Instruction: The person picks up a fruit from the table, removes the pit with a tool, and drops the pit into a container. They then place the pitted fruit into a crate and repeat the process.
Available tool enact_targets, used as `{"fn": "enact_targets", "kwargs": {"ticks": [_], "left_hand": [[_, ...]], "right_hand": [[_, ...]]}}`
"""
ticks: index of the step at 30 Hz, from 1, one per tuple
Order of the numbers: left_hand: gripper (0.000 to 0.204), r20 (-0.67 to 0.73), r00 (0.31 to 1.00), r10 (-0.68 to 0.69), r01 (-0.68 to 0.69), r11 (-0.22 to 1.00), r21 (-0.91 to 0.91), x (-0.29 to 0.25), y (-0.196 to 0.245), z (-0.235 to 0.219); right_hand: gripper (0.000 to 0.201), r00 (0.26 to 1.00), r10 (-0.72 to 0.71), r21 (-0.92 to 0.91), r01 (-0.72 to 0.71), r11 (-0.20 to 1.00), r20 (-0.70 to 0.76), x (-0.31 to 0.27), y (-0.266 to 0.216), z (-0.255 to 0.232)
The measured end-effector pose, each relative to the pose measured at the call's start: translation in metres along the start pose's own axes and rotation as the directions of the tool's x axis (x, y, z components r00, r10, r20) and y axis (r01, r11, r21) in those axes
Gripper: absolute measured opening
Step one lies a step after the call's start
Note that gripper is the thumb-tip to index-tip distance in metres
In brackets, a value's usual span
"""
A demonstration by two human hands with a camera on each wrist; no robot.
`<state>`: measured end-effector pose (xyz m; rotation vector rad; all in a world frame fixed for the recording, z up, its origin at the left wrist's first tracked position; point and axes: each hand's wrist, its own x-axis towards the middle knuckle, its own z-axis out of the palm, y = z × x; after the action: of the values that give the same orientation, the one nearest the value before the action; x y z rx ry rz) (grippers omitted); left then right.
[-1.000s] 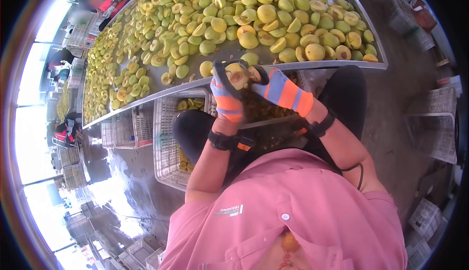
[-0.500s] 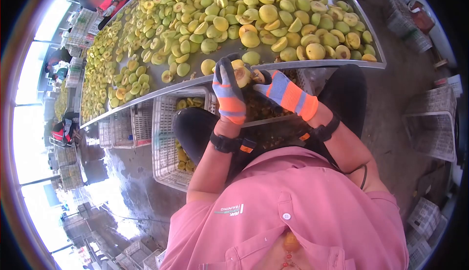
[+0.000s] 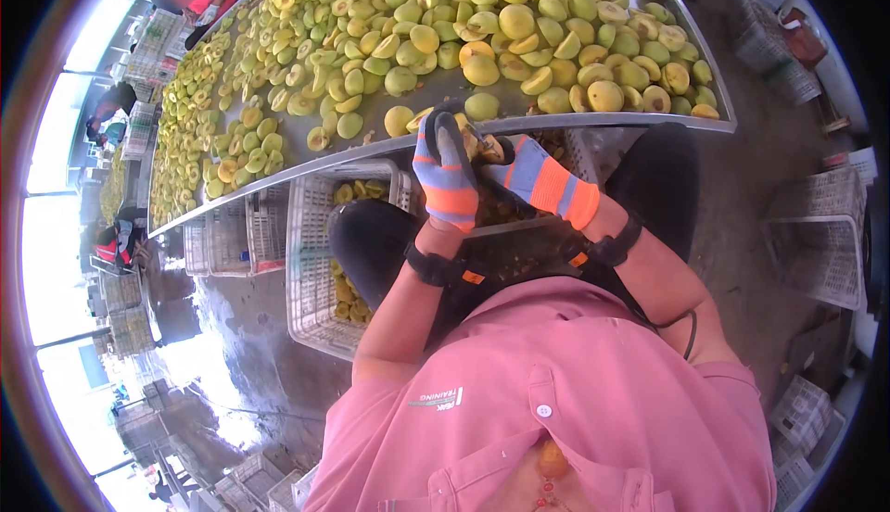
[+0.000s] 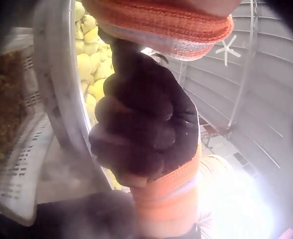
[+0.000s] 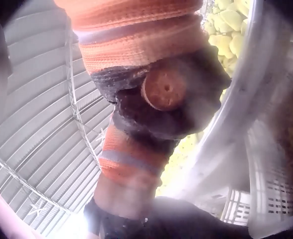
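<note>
By a metal-edged table (image 3: pixel 630 120), fruit (image 3: pixel 470 144) in knit-gloved hands (image 3: pixel 448 174), round-ended handle (image 5: pixel 165 88) gripped.

Pink shirt (image 3: pixel 556 336), head view: small chest print (image 3: pixel 436 399), upside down in this view; "TRAINING" legible, with a shorter word next to it, probably "PEAK", less sharp
Left wrist device (image 3: pixel 436 266): orange label (image 3: pixel 473 278) with a small dark mark, too small to read
Right wrist device (image 3: pixel 614 246): orange label too, nothing legible on it
Both wrist views: no readable lettering or numbers
</note>
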<state>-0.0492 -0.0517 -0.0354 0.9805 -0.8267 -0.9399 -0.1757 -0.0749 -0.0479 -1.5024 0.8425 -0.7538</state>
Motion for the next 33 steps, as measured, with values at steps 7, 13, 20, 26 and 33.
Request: {"fn": "enact_targets", "kwargs": {"ticks": [7,13,20,26,33], "left_hand": [[0.019,0.040,0.999,-0.010,0.002,0.984,0.176,-0.002,0.005,0.005],[0.020,0.495,0.803,0.332,-0.584,0.606,0.540,0.015,0.020,-0.006],[0.031,0.731,0.634,0.251,-0.754,0.410,0.513,0.027,0.045,-0.019],[0.020,0.457,0.873,0.168,-0.430,0.707,0.561,0.020,0.006,-0.017],[0.032,0.457,0.888,-0.052,-0.280,0.728,0.626,0.022,0.017,-0.003]], "right_hand": [[0.023,0.989,0.146,-0.038,-0.144,0.989,0.036,0.006,0.025,0.001],[0.015,0.909,0.187,0.215,-0.280,0.935,0.373,-0.018,-0.018,-0.021],[0.016,0.911,-0.108,0.073,0.086,0.994,0.399,-0.013,0.016,-0.011],[0.014,0.932,0.095,-0.218,-0.017,0.976,0.350,-0.017,-0.018,-0.022],[0.012,0.863,-0.221,0.015,0.241,0.971,0.454,-0.002,0.019,-0.041]]}}
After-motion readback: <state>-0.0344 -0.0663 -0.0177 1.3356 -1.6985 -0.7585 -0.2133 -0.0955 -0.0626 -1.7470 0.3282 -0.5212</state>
